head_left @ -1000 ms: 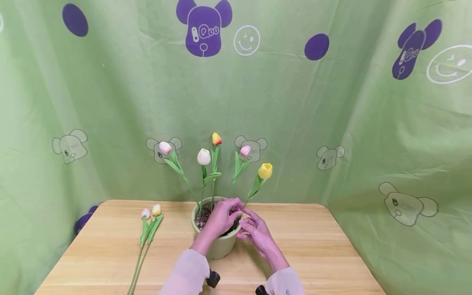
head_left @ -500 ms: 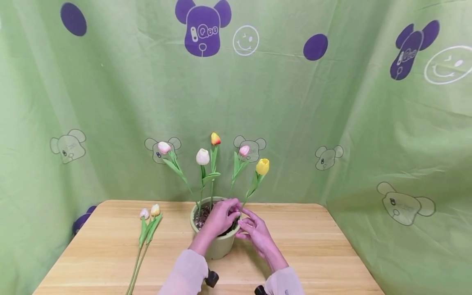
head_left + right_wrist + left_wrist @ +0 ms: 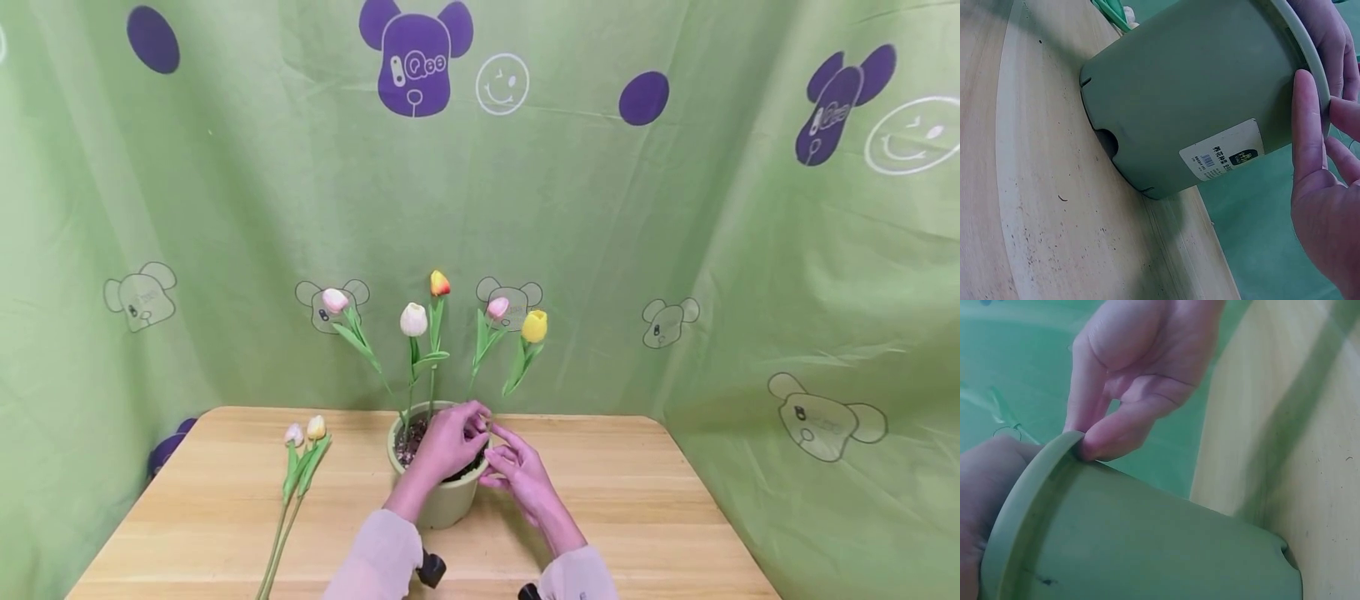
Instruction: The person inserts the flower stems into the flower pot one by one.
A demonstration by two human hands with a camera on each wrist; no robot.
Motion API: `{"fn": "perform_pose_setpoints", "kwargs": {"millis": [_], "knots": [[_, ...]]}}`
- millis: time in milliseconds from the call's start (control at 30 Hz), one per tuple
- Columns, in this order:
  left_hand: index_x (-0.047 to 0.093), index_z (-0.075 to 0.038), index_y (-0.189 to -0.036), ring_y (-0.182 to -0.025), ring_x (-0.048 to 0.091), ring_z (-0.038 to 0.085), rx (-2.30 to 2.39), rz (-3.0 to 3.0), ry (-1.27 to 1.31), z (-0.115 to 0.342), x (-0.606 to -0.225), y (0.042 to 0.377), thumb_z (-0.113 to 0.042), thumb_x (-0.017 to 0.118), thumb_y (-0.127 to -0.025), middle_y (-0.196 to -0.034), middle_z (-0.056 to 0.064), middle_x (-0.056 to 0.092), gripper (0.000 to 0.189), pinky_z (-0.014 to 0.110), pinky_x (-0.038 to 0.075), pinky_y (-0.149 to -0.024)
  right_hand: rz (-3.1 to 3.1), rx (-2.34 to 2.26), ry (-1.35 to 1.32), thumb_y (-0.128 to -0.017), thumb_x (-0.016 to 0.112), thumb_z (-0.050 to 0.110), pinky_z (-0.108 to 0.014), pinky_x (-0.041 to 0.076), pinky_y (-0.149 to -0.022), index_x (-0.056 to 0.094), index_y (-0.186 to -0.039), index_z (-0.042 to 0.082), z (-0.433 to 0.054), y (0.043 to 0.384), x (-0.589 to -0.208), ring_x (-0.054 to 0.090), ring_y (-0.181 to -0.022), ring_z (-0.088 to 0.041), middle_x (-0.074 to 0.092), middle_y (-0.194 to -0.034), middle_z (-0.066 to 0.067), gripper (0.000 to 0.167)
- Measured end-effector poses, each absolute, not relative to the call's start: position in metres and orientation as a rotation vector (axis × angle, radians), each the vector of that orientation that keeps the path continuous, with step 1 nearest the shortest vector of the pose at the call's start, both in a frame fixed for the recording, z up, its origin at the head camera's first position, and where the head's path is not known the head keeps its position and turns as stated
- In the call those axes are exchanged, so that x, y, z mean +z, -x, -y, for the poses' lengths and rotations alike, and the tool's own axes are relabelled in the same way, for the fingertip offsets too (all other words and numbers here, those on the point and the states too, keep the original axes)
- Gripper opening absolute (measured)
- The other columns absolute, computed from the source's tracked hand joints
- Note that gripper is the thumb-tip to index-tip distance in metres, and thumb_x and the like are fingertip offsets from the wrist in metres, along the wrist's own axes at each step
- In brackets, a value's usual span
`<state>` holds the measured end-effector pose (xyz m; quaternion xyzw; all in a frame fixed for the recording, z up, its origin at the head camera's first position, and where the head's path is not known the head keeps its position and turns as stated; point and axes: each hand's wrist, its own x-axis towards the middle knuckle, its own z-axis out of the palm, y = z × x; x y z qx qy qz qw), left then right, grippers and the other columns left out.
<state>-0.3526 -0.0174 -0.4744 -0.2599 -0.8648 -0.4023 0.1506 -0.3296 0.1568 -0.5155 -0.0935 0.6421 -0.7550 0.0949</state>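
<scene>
A yellow tulip (image 3: 534,327) rises at the right side of a pale green flower pot (image 3: 446,505). Over the soil, the curled fingers of my left hand (image 3: 448,442) pinch low around its stem, where the fingers hide the stem's base. My right hand (image 3: 531,483) holds the pot's right rim between thumb and fingers, as both wrist views show. Also standing in the pot are a pale pink tulip (image 3: 335,301), a white tulip (image 3: 414,320), an orange-yellow tulip (image 3: 440,283) and a pink tulip (image 3: 498,308).
Two more tulips (image 3: 303,471), one pinkish and one cream-yellow, lie on the wooden table (image 3: 615,500) left of the pot. A green printed curtain (image 3: 570,208) surrounds the table at the back and sides. The pot carries a white label (image 3: 1222,150).
The yellow tulip's head has risen and shifted slightly left, its stem standing more upright. Both hands stay at nearly the same places on the pot's right side.
</scene>
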Motion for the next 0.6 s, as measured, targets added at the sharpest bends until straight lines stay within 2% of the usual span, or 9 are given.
{"fn": "perform_pose_setpoints", "kwargs": {"millis": [167,333,600], "knots": [[0.071,-0.012,-0.115,-0.088,0.069,0.012,-1.136,2.495,0.741,0.0177,-0.4736,0.3519,-0.010,0.078,-0.089,-0.097,0.000,0.073,0.026,0.031,0.059,-0.086,-1.905,-2.241,0.269,-0.103,0.060,0.004,-0.025,0.063,-0.078,0.025,-0.160,-0.002,-0.1567,0.3283,-0.5159,0.068,-0.082,-0.009,0.067,-0.100,0.003,0.068],[0.071,-0.010,-0.113,-0.087,0.069,0.013,-1.119,2.481,0.755,0.0173,-0.4729,0.3519,-0.009,0.077,-0.088,-0.095,0.000,0.073,0.025,0.034,0.059,-0.086,-1.897,-2.263,0.271,-0.102,0.060,0.004,-0.025,0.063,-0.077,0.025,-0.161,-0.002,-0.1556,0.3282,-0.5167,0.068,-0.082,-0.009,0.067,-0.099,0.004,0.068],[0.071,-0.011,-0.114,-0.086,0.070,0.013,-1.135,2.412,0.704,0.0177,-0.4694,0.3450,-0.010,0.077,-0.089,-0.096,0.001,0.072,0.026,0.027,0.060,-0.081,-1.922,-2.305,0.189,-0.101,0.062,0.004,-0.026,0.064,-0.077,0.033,-0.158,0.001,-0.1532,0.3244,-0.5179,0.069,-0.082,-0.012,0.069,-0.101,0.000,0.064]]}}
